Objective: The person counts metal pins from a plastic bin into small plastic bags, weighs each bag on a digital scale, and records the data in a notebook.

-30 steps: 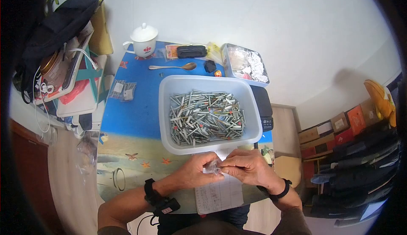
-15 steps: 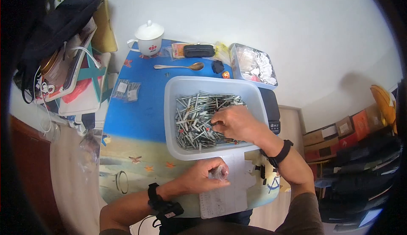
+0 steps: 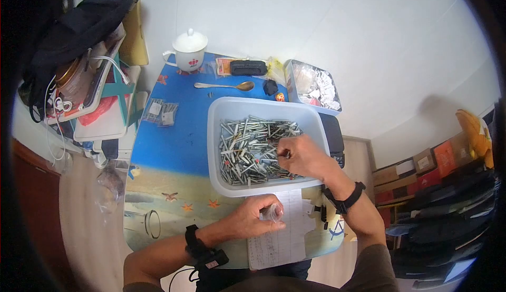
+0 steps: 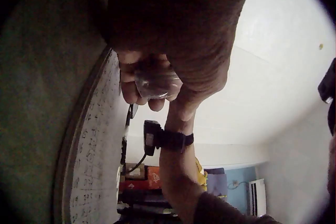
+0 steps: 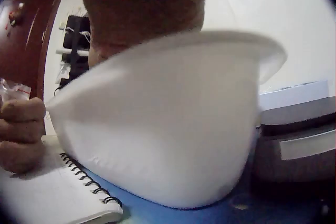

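A pale plastic tub (image 3: 216, 149) holds a heap of metal screws or pins (image 3: 245, 149). My right hand (image 3: 305, 156) is inside the tub over the right part of the heap, fingers curled down; whether it pinches a piece cannot be made out. Its fingers are hidden behind the tub wall (image 5: 157, 129) in the right wrist view. Below the tub's front rim, my left hand (image 3: 250, 218) holds a small clear plastic bag (image 3: 273, 213) between thumb and curled fingers. The left wrist view shows the bag (image 4: 157, 83) within the fingers of that hand (image 4: 178, 50).
A handwritten notebook (image 3: 276, 247) lies under the left hand. Behind the tub are a spoon (image 3: 224, 86), a lidded cup (image 3: 190, 52), a black case (image 3: 248, 68) and a metal box (image 3: 316, 107). Filled small bags (image 3: 161, 113) lie left, a black device (image 3: 331, 134) right.
My right hand has left the bag at the left hand and moved up into the tub, then shifted slightly right. The left hand keeps holding the bag.
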A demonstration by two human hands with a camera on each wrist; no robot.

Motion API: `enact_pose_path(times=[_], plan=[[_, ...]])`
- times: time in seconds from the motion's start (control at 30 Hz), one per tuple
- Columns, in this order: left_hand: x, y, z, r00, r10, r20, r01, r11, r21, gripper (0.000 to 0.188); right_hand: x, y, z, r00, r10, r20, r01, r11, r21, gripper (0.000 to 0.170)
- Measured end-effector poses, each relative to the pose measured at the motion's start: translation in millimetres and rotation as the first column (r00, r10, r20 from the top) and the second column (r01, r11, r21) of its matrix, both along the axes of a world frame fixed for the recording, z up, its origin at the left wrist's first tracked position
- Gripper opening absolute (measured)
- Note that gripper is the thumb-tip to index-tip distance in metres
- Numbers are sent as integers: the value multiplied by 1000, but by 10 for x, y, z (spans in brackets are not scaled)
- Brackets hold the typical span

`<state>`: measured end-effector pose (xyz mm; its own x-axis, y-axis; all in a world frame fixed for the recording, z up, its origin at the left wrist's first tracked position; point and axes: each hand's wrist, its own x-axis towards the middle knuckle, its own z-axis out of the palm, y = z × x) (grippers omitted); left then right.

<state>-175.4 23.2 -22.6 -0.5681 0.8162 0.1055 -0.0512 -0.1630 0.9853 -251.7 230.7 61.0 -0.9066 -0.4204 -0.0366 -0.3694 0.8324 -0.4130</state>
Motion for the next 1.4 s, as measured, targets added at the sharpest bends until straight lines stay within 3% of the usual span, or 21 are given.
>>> enact_pose_path(times=[0.07,0.1,0.17,0.3,0.37,0.4,0.47,0.57,0.7,0.77,0.8,0.9,1.0,1.13,1.2,1.4], plan=[[7,1,13,1000,-1,10,1,1000,-5,23,106,144,1,998,-24,59,39,960,-277,15],[18,4,16,999,9,47,-10,1000,18,23,190,162,52,998,-22,56,36,961,-274,15],[37,14,4,996,18,84,-21,999,42,24,362,181,189,841,-198,503,459,754,-469,17],[26,20,0,999,26,19,-27,998,48,24,500,405,270,792,-224,568,529,717,-454,23],[26,14,16,1000,26,3,-26,998,53,24,554,443,317,783,-173,597,572,577,-583,24],[29,15,13,999,24,27,-25,998,59,23,578,438,312,784,-174,596,572,577,-583,24],[26,16,-2,998,22,50,-25,998,65,23,649,396,266,792,-65,607,583,373,-721,24],[14,8,-33,999,21,31,-22,999,28,24,794,295,230,830,-5,557,528,325,-784,31],[12,10,-33,1000,29,1,-29,999,19,25,1043,96,319,848,-43,529,507,355,-785,36],[18,16,-29,999,32,12,-33,999,31,25,1113,123,264,844,15,537,470,463,-752,47],[21,15,-32,999,32,33,-33,999,39,25,1108,160,215,867,94,489,386,494,-779,44],[18,9,-25,999,34,42,-36,999,40,25,1150,121,195,891,110,441,364,410,-837,33],[15,7,-31,999,30,27,-30,999,26,25,1177,76,193,904,41,425,375,400,-836,20],[16,5,-38,999,32,17,-32,999,16,24,1248,-17,88,940,-31,339,322,398,-859,18],[15,1,-25,999,39,16,-39,999,14,24,1282,-49,65,961,-67,269,265,507,-820,13],[11,-5,-7,999,31,28,-32,999,31,26,1252,-107,96,979,-91,184,197,679,-707,12]])
